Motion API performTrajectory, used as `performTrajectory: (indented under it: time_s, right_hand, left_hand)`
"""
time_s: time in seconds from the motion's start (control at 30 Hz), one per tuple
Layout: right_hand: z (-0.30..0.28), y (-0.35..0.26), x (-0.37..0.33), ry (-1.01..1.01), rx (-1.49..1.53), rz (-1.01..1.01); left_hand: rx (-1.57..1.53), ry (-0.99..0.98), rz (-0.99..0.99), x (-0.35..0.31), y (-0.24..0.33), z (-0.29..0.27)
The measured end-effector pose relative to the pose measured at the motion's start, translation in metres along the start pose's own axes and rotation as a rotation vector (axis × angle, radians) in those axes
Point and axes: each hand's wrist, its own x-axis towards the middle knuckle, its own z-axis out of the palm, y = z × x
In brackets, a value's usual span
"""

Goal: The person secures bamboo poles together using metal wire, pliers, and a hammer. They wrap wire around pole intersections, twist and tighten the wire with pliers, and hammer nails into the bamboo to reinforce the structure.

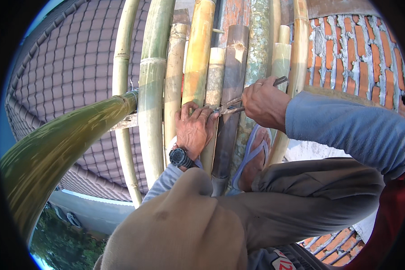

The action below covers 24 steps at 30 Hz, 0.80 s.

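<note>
My right hand (266, 102) is closed round the handles of dark metal pincers (231, 107), which point left across the bamboo poles. The jaws reach the fingertips of my left hand (194, 128), which wears a black watch. The left fingers are bent and pressed together over a thinner bamboo pole (215, 74). Whatever lies between them at the jaws is too small to make out. Under the pincers runs a dark brown bamboo pole (231, 81); a yellow bamboo pole (197, 49) lies just left of it.
I squat on the poles, my right foot in a flip-flop (252, 157). A thick green bamboo pole (72, 128) slants up at left. Beyond the left edge is a tiled roof (81, 54), with foliage (67, 234) far below. A brick wall (355, 54) stands at right.
</note>
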Motion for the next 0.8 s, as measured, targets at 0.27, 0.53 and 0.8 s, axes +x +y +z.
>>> performTrajectory:
  time_s: [0.27,0.53,0.8]
  right_hand:
    - [0.024,-0.006,-0.010,-0.851,1.838,0.417]
    - [0.011,-0.012,-0.031,-0.071,0.442,0.144]
    - [0.040,0.013,-0.040,0.402,-0.269,0.069]
  left_hand:
    - [-0.051,-0.118,0.048,-0.002,-0.012,-0.010]
    - [-0.149,-0.262,-0.024,0.011,0.000,-0.038]
    - [-0.777,-0.607,0.043,0.108,0.014,-0.051]
